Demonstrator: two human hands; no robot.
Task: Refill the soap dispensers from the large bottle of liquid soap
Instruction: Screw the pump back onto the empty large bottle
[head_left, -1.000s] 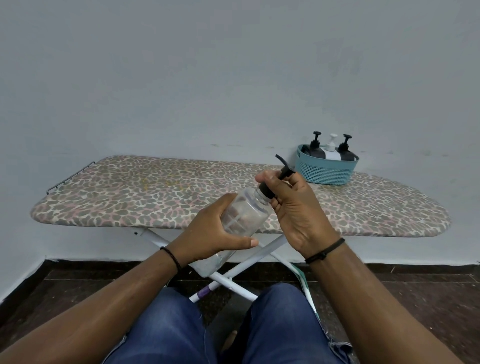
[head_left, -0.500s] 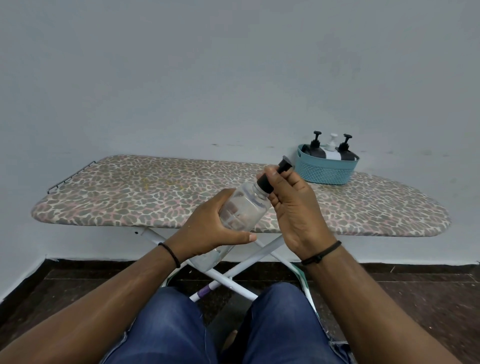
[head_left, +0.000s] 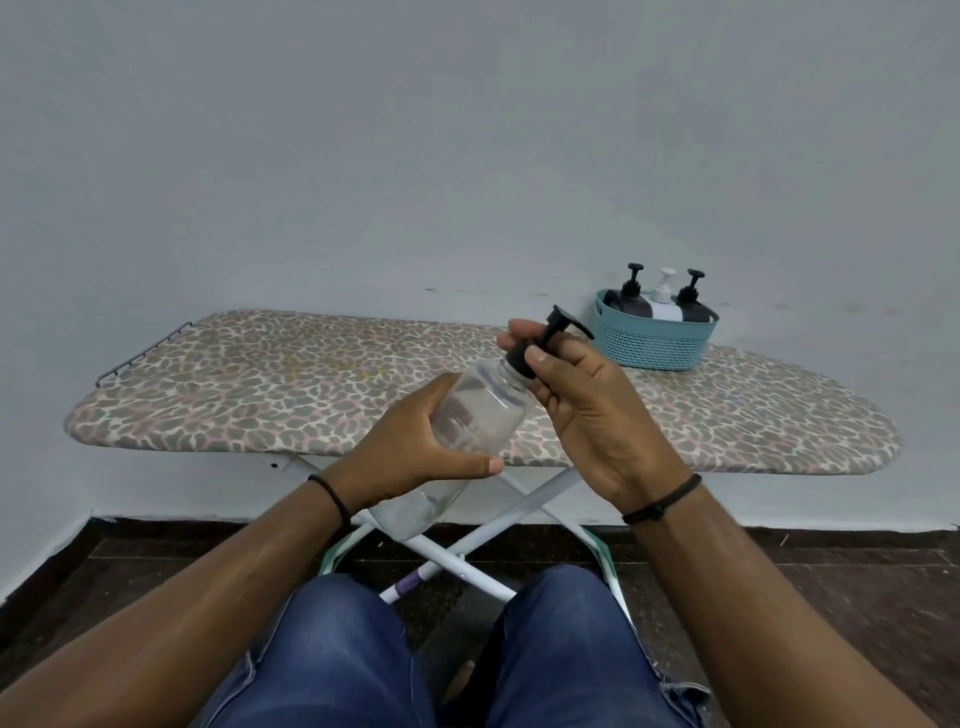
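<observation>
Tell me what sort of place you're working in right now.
Probably a room in a home, perhaps a laundry corner: a leopard-print ironing board on folding legs serves as the work surface against a bare pale wall, with a teal basket of pump bottles on it and dark floor tiles below.

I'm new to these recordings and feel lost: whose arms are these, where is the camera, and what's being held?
No machine here: a seated person wears one camera on the head, looking forward and down. The left hand holds a clear bottle, tilted. The right hand pinches its black pump at the collar. Ahead stands an ironing board; on its far right sits a teal basket holding three dispensers, two black-topped, one white.
</observation>
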